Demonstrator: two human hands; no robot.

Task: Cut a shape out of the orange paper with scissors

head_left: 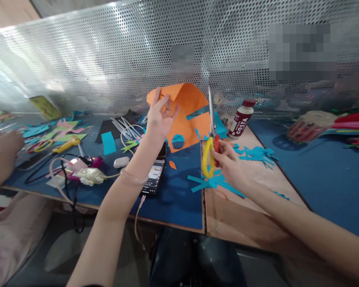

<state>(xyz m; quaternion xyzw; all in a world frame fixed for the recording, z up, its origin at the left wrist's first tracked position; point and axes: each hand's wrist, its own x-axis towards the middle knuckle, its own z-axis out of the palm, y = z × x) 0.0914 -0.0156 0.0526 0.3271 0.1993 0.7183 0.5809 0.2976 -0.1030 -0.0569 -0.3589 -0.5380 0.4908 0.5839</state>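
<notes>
Orange paper [182, 125], thin, curled, round-holed, grasped by left hand [161, 117] at left side, above blue table [179, 207]; right hand [229, 162] gripping scissors [212, 129], metal blades, looped yellow and red handles, just right of paper

The left hand [160, 119] covers part of the orange sheet [182, 124], and the left forearm hides part of the smartphone [156, 177], its screen text too small to read. Some fingertips of the right hand [231, 164] are hidden at the handles of the scissors [212, 132]. A co-worker's hand [8, 141] is blurred. The bundle [351, 119], perhaps pipe cleaners, runs past the right edge.
</notes>
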